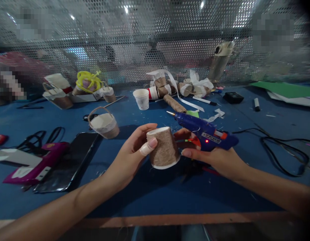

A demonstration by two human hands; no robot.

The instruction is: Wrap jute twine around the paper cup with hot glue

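A paper cup wrapped in brown twine (163,149) is held upside down above the table, its white rim at the bottom. My left hand (137,147) grips its left side, with a pale bandage around the thumb. In my right hand (207,155) is a blue glue gun (205,129) with a lit red light, its metal nozzle pointing left above the cup's right side. The right fingertips reach the cup's right edge. Behind them stands a white paper cup (141,99), and a twine roll (174,103) lies beside it.
A small handled basket (104,125) stands left of centre. A phone (69,160) and a purple glue gun (42,164) lie at the left. Black cable (283,150) curls at the right. More baskets, a bottle (220,62) and green sheets (285,89) are at the back before a perforated screen.
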